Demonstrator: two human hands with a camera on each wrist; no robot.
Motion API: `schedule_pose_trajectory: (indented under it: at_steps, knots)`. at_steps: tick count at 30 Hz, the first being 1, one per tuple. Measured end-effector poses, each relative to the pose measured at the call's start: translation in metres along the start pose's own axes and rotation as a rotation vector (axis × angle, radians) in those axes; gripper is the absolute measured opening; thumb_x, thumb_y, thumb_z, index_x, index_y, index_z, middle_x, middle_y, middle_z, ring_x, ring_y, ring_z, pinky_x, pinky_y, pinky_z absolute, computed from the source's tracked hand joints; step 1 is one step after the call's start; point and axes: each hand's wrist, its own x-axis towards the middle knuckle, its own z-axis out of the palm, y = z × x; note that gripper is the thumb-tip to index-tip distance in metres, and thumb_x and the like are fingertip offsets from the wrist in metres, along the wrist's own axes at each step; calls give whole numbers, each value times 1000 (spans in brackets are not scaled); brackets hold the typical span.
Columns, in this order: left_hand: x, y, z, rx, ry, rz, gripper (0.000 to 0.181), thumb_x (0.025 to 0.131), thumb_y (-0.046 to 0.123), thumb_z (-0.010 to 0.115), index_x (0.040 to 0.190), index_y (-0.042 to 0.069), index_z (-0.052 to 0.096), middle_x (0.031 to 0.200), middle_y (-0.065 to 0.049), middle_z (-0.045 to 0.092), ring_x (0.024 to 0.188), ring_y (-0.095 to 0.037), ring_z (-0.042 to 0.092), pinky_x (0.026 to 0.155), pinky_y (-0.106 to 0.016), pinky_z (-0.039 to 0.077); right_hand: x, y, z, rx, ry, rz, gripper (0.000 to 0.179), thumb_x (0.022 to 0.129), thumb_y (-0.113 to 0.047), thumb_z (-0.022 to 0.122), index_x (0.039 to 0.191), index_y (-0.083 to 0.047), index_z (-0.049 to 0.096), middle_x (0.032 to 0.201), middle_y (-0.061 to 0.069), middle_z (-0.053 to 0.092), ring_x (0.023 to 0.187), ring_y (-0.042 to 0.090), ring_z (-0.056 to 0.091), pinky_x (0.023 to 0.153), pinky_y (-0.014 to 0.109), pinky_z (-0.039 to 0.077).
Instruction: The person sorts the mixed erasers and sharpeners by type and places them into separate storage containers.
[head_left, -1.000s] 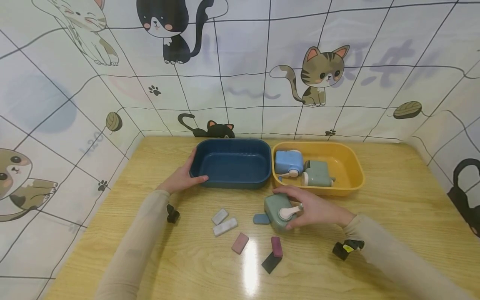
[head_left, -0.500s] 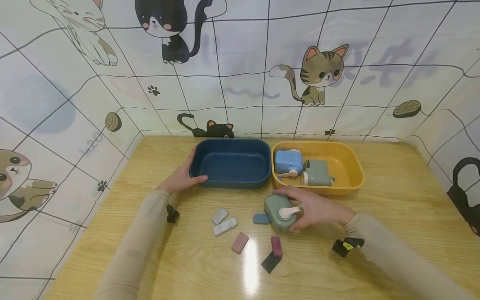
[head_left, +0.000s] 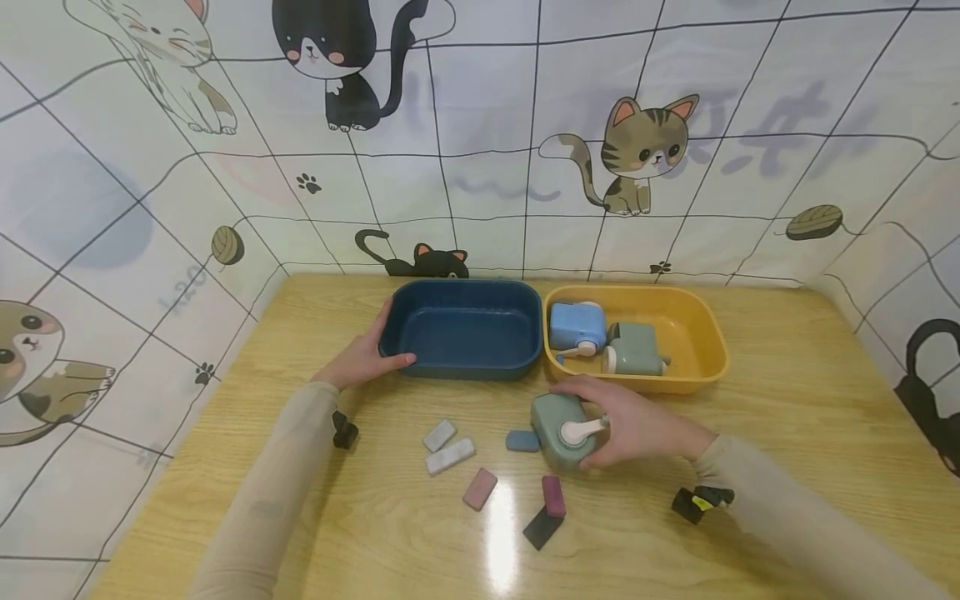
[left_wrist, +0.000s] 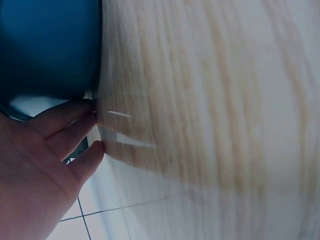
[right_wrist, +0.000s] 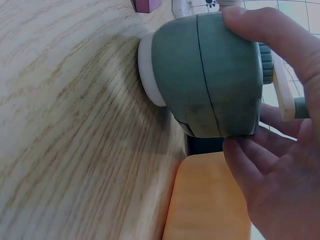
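Observation:
My right hand (head_left: 636, 421) holds a green pencil sharpener (head_left: 554, 415) with a white crank, its thumb and fingers spread over opposite sides. In the right wrist view, the white base of the pencil sharpener (right_wrist: 207, 75) is close to the tabletop. My left hand (head_left: 363, 357) rests against the left end of a dark blue bin (head_left: 461, 370), thumb along the front rim and fingers on the side. The fingers (left_wrist: 65, 132) look fairly straight in the left wrist view. Just left of the held sharpener lies a blue-grey eraser (head_left: 522, 441).
A yellow bin (head_left: 693, 337) beside the blue one holds a blue sharpener (head_left: 577, 325) and another green sharpener (head_left: 637, 348). Two whitish erasers (head_left: 450, 456), a pink eraser (head_left: 480, 488), a magenta block (head_left: 553, 497) and a black block (head_left: 542, 528) lie in front.
My right hand and the pencil sharpener have shifted slightly to the right, away from the blue-grey eraser. The left hand stays at the blue bin.

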Motion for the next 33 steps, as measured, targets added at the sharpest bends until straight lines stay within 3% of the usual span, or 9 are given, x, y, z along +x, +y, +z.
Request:
schedule_pose_trajectory:
  at_steps: [6, 14, 21, 33]
  knots:
    - [0, 0, -1, 13, 1, 0, 112, 83, 55, 69, 154, 27, -13, 156, -26, 12, 136, -47, 27, 107, -58, 25, -2, -2, -5, -11, 0, 5, 96, 59, -32, 91, 141, -8, 46, 132, -1, 52, 113, 19, 50, 93, 48, 43]
    - [-2, 4, -1, 11, 0, -5, 111, 84, 53, 70, 154, 29, -13, 156, -25, 13, 136, -46, 28, 108, -57, 26, -6, -5, -13, -20, 12, 49, 97, 58, -32, 92, 142, -12, 46, 133, 2, 52, 111, 20, 52, 94, 48, 43]
    - [-3, 4, 0, 11, -2, -8, 111, 84, 54, 69, 154, 29, -13, 156, -25, 13, 136, -47, 28, 107, -58, 26, -11, -6, -21, -68, 58, 60, 95, 58, -34, 93, 139, -12, 48, 135, 6, 52, 116, 26, 50, 96, 52, 40]
    - [-1, 3, -1, 25, -7, -15, 113, 83, 56, 69, 154, 28, -14, 155, -26, 14, 135, -47, 29, 107, -58, 26, -19, -10, -38, -14, 63, 109, 94, 62, -32, 91, 143, -21, 44, 144, 6, 44, 125, 31, 43, 96, 54, 39]
